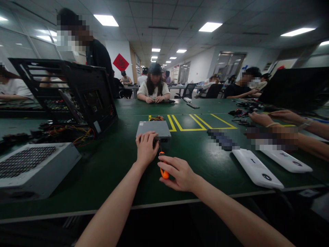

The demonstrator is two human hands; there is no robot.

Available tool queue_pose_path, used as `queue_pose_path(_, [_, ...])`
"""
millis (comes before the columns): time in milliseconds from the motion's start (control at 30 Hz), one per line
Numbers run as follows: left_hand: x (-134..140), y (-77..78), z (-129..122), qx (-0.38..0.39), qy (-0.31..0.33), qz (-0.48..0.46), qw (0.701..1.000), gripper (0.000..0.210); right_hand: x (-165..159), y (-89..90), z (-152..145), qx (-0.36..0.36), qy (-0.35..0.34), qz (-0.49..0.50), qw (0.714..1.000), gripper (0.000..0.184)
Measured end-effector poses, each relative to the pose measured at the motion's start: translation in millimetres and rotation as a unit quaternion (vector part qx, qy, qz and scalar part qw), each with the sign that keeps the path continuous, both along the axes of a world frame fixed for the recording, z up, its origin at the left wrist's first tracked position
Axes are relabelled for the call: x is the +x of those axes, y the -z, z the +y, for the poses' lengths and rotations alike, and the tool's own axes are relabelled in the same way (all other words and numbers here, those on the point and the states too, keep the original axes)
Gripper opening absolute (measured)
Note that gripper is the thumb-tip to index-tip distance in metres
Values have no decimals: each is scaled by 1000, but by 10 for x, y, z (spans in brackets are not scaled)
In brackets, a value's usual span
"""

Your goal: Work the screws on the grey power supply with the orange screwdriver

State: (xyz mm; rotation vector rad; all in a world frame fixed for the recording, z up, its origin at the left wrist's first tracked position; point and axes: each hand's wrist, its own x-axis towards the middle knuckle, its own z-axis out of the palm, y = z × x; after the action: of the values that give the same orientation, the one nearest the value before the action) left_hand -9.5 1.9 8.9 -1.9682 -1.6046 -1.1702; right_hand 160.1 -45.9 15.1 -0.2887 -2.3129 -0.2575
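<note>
A grey computer power supply lies on the green table, a bundle of coloured cables at its far side. My left hand grips its near left part, with the fingers over the top and the thumb at the front face. Between the thumb and fingers of my right hand is an orange-handled screwdriver. Its thin shaft points away from me, up to the near face of the power supply beside my left thumb. Whether the tip sits in a screw is too small to tell.
At left stand a larger power supply with a mesh grille and an open black computer case. White power banks and a dark phone lie at right, near another person's hands. Yellow tape marks the table.
</note>
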Motion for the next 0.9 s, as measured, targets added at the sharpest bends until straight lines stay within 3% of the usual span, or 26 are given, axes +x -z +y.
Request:
queue_pose_path(200, [-1, 11, 12, 3, -2, 0, 1000, 26, -16, 76, 33, -21, -2, 46, 999, 41])
queue_pose_path(400, [6, 4, 1, 2, 0, -1, 1000, 26, 11, 4, -5, 1, -2, -23, 1000, 38])
queue_pose_path(633, [0, 6, 0, -4, -2, 0, 1000, 26, 0, 69, 31, 5, 11, 65, 998, 35])
queue_pose_path(733, [3, 1, -6, -5, -1, 0, 1000, 26, -5, 40, 1, -1, 10, 31, 999, 35])
queue_pose_path(900, [9, -7, -11, -5, 0, -3, 1000, 27, -15, 2, -20, 54, 16, -12, 998, 32])
